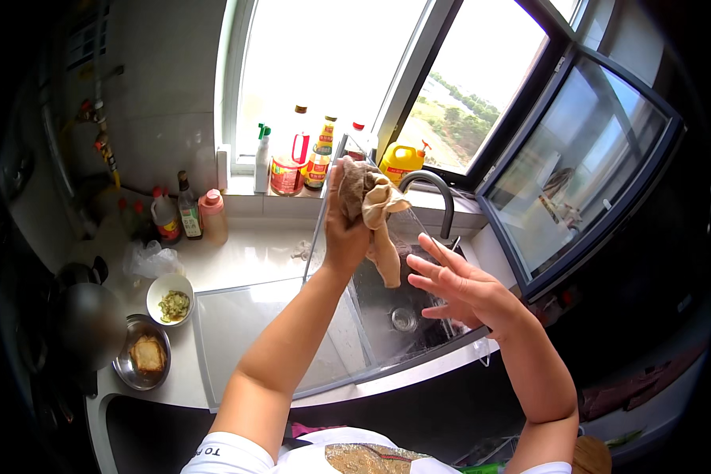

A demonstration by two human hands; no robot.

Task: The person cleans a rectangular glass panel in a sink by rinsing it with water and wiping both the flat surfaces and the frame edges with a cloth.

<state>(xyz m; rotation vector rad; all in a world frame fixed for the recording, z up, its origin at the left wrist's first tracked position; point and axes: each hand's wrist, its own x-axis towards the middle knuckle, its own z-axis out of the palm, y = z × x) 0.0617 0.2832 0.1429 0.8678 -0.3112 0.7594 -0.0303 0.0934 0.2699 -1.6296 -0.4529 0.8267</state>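
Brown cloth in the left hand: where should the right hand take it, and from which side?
Probably by the tan tail of the brown cloth, pinched near its lower end. Come from the right: the tail dangles beside the left hand, which covers the cloth's left side, while the right hand is open on the tail's right.

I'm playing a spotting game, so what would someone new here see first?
Probably the bright window at the top, with trees outside its right side. Next, in the middle, the left hand holds up a brown cloth, while the right hand spreads its fingers over the dark sink. The yellow jug on the sill, near the curved tap, stands out too.
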